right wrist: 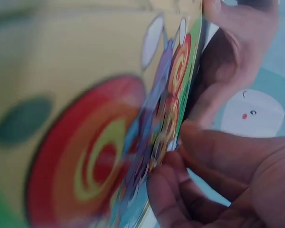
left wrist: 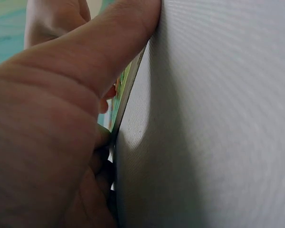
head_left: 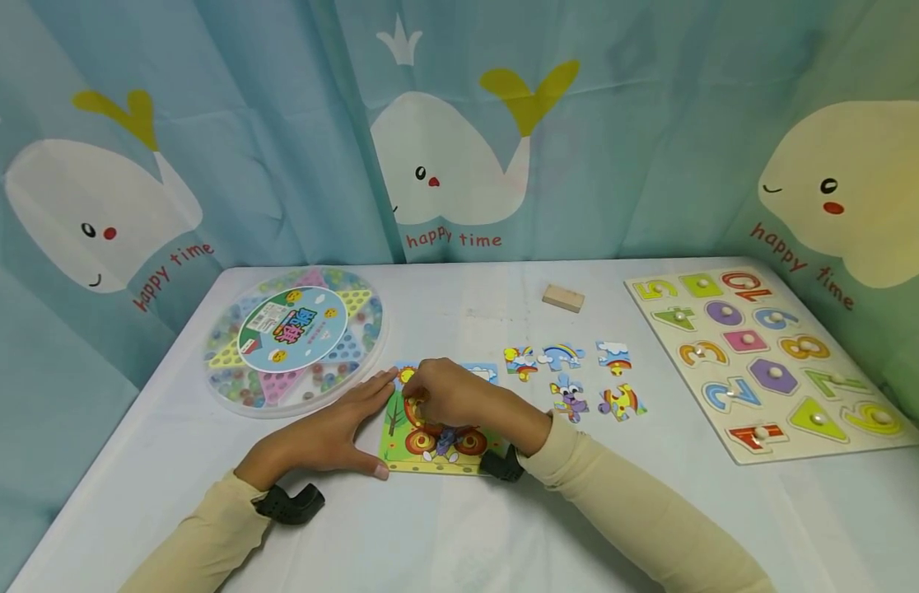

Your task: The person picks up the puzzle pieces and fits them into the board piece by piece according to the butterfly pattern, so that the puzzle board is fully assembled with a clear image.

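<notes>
Butterfly jigsaw (head_left: 446, 445) lies just beside the Chinese-checkers case (head_left: 292, 331), likely light, stiff, best held by its edges; left hand (head_left: 329, 432) spreads along one, right hand (head_left: 455, 394) bends over it, whether pinching anything I cannot tell

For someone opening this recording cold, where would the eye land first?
Probably on the colourful puzzle board near the middle of the white table, with the left hand at its left edge and the right hand over it. The big white whales on the blue curtain behind come next, then the number board at right.
</notes>
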A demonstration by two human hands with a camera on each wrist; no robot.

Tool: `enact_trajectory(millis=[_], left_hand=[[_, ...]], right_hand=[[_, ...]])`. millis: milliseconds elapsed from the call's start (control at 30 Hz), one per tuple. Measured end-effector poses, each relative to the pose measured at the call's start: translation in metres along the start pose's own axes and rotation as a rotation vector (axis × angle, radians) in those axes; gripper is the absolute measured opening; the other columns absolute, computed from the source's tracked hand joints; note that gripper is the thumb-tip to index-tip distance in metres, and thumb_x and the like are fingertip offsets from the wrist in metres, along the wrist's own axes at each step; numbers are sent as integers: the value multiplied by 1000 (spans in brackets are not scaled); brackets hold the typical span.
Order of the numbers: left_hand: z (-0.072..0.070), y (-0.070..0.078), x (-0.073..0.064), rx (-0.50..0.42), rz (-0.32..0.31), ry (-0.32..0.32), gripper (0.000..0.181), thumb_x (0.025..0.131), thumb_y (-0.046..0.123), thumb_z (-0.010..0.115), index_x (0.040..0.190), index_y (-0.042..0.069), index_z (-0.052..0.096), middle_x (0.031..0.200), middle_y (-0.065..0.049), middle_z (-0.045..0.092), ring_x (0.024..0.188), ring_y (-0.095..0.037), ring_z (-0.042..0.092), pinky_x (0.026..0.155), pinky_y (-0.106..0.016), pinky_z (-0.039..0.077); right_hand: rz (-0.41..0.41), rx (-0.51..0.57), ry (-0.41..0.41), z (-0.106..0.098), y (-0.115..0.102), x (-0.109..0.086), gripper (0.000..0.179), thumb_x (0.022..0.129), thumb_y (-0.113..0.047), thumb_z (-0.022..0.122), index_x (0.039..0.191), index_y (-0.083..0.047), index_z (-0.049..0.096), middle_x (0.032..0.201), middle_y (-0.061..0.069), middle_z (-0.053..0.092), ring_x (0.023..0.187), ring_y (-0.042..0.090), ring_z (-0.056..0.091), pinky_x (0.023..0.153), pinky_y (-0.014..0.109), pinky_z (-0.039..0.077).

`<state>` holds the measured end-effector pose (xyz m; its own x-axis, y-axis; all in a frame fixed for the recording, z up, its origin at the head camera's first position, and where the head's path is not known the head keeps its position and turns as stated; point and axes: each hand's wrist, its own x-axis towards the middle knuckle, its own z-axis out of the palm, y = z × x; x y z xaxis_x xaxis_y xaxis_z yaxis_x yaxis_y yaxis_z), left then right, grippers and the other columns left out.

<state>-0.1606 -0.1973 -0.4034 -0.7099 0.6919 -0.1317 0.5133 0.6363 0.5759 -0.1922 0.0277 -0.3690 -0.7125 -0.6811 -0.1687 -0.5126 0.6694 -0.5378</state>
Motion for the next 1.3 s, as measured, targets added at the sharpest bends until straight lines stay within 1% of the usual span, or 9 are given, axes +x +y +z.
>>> enact_trajectory(millis=[33, 133, 200, 267, 333, 600, 800, 1100, 1300], left_hand=[[0, 0, 0, -1, -1, 0, 117, 72, 60, 77, 155, 4, 17, 163, 1, 1, 147, -24, 1, 115, -50, 15], [0, 1, 0, -3, 1, 0, 117, 72, 60, 77, 155, 3, 18, 163, 0, 1, 147, -24, 1, 114, -50, 15], [0, 1, 0, -5, 1, 0, 117, 72, 60, 77, 155, 3, 18, 163, 0, 1, 147, -25, 1, 114, -51, 15], [-1, 1, 0, -3, 1, 0, 117, 72, 60, 77, 155, 4, 17, 163, 0, 1, 147, -25, 1, 114, -51, 14], [-1, 1, 0, -3, -3, -2, 117, 72, 61, 77, 155, 4, 17, 163, 2, 0, 147, -24, 0, 115, -51, 14], [-1, 3, 1, -2, -6, -7, 117, 72, 60, 77, 155, 4, 17, 163, 1, 1, 147, -22, 0, 115, -49, 14], [0, 2, 2, 6, -11, -9, 117, 72, 61, 77, 155, 4, 17, 163, 1, 1, 148, -23, 1, 115, -50, 15], [0, 2, 1, 8, -5, -8, 117, 72, 59, 78, 155, 3, 18, 163, 1, 1, 147, -23, 0, 115, -49, 13], [0, 1, 1, 13, -4, -3, 118, 71, 60, 78, 155, 3, 18, 163, 0, 1, 147, -24, 0, 115, -49, 13]], right_hand=[[1, 19, 1, -2, 1, -1, 30, 89, -3, 67, 119, -1, 69, 105, 6, 67, 93, 15, 59, 79, 27, 49], [-13, 64, 12, -10, 1, -6, 31, 91, -3, 66, 122, 1, 66, 106, 8, 66, 92, 18, 60, 80, 30, 49], [-1, 84, 25, -16, 0, -9, 33, 91, -2, 66, 123, 2, 65, 108, 9, 66, 96, 20, 60, 83, 32, 50], [22, 106, 40, -22, 0, -12, 33, 91, -3, 66, 124, 2, 64, 114, 9, 65, 104, 22, 59, 89, 33, 49], [41, 115, 56, -26, 2, -15, 33, 91, -4, 66, 124, 1, 65, 113, 7, 65, 105, 21, 59, 89, 33, 49], [12, 116, 115, -31, 18, -26, 32, 91, -3, 66, 122, 3, 65, 109, 9, 65, 102, 22, 61, 86, 30, 51], [12, 144, 164, -38, 25, -37, 31, 91, -2, 66, 121, 5, 66, 109, 11, 66, 101, 23, 61, 86, 32, 51], [30, 174, 186, -42, 36, -51, 30, 90, -2, 66, 119, 5, 67, 106, 9, 67, 98, 20, 61, 84, 32, 51], [-14, 157, 204, -42, 46, -61, 29, 90, -1, 65, 118, 5, 67, 104, 10, 67, 95, 21, 62, 83, 33, 51]])
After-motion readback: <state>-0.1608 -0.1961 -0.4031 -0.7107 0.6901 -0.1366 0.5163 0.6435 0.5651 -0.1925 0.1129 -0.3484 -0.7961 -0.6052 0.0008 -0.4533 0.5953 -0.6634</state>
